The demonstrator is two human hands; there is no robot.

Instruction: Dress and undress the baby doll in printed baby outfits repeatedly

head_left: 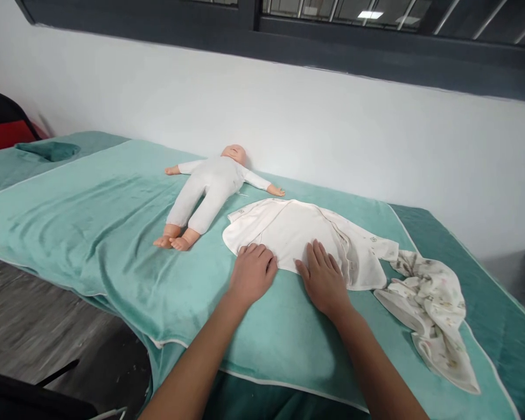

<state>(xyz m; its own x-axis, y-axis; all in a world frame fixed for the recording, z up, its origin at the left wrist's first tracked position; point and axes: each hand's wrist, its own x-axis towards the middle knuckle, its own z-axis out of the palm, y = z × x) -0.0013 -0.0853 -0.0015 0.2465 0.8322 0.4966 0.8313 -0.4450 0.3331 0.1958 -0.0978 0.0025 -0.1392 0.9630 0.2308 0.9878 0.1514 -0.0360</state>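
A small white baby top [297, 230] lies spread on the green sheet, its sleeves out to the sides. My left hand [254, 273] rests on its near edge, palm down, with the fingers slightly bent. To the right, my right hand [324, 280] presses flat on the same garment, fingers stretched and thumb apart. Beyond the top, a baby doll [212, 184] in a white suit lies on its back with arms spread. A crumpled patterned baby garment [433, 309] touches the top's right sleeve.
The green sheet [91, 233] covers a bed against a white wall [332, 128]. A dark window frame [289, 44] runs above. A black and red chair [4, 125] stands at the far left, and a black object [30, 399] sits at the lower left.
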